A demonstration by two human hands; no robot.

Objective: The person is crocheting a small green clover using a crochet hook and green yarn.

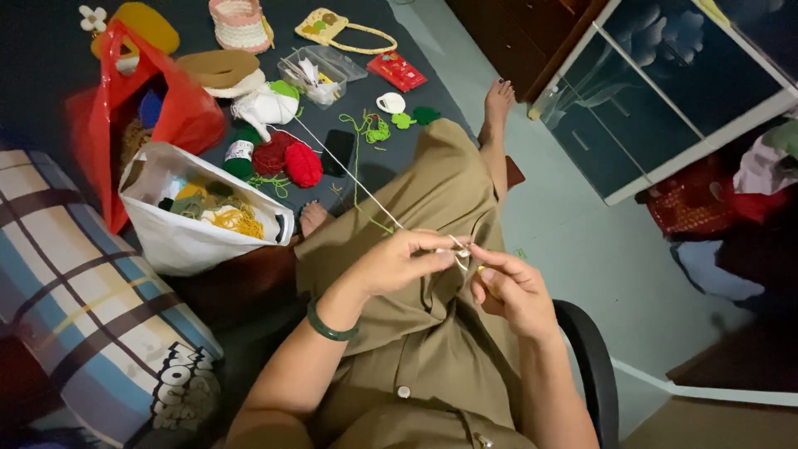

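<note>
My left hand [399, 259] pinches a small white crocheted piece [460, 247] over my lap, and a white yarn strand [349, 170] runs from it up to a white yarn ball [268, 106] on the dark mat. My right hand [509, 287] meets it from the right, fingers closed on a thin crochet hook [480, 268] at the same piece. A green bangle [328, 328] circles my left wrist. I sit in an olive-brown dress [432, 199] on a black chair [594, 366].
On the mat lie red yarn balls [291, 160], green yarn [374, 129], a clear plastic box [320, 75], a red packet [397, 71] and crocheted bags [239, 23]. A white bag of yarn [191, 233] and a red bag [179, 112] stand left. A plaid cushion [75, 291] lies bottom left.
</note>
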